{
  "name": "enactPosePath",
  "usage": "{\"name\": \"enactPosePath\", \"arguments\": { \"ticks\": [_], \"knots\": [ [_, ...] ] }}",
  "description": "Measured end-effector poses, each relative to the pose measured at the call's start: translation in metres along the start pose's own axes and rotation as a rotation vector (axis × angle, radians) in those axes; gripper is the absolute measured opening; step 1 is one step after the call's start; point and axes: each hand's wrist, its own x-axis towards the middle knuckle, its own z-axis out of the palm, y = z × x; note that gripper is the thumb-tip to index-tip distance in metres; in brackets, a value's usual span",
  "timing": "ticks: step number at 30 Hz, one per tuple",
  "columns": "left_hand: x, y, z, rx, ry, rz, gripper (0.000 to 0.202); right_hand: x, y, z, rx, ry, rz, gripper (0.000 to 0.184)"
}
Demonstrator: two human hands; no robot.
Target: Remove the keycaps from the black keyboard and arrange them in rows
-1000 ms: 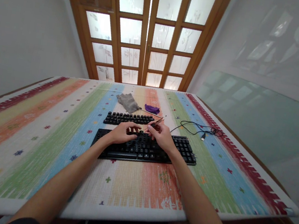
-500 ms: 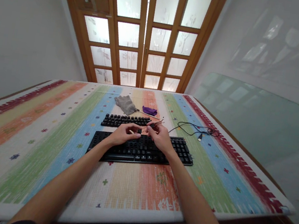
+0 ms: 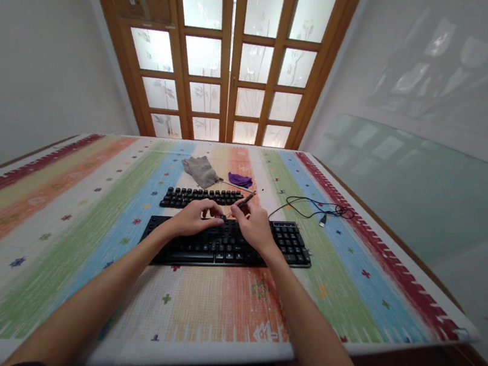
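Currently right hand [image 3: 253, 224] pinches a thin tool [image 3: 248, 199]; can't tell if left hand [image 3: 193, 218] grips anything. Tool slip could scratch the keyboard [image 3: 227, 248].

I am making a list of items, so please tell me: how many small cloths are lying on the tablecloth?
2: the grey cloth, beyond the loose keycaps, and the purple cloth, to its right with a gap between. Another folded beneath either would be hidden.
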Motion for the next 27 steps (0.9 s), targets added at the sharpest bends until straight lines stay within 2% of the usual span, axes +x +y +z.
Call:
{"name": "enactPosePath", "arguments": {
  "ticks": [5,8,10,14,18,22,27],
  "knots": [
    [0.002,-0.007,-0.001,-0.113,0.076,-0.053,0.033,0.001,0.0,0.0,0.068,0.061,0.032,0.022],
    [0.005,-0.015,0.001,-0.032,0.173,-0.088,0.035,0.001,-0.001,-0.001,0.027,0.139,0.018,0.024],
    [0.009,-0.018,0.001,0.076,0.189,-0.064,0.032,0.001,-0.002,-0.002,0.01,0.17,0.008,0.024],
    [0.022,-0.023,0.001,0.256,0.079,0.042,0.02,0.001,-0.004,-0.004,0.015,0.181,0.007,0.025],
    [0.034,-0.032,0.006,0.374,-0.009,0.064,0.014,0.002,-0.003,-0.004,0.026,0.188,0.007,0.025],
    [0.038,-0.04,0.011,0.462,-0.041,0.056,0.015,0.002,-0.005,-0.005,0.024,0.194,0.002,0.025],
    [0.037,-0.04,0.008,0.531,-0.051,0.057,0.016,0.002,-0.006,-0.006,0.024,0.199,0.002,0.025]
  ]
}}
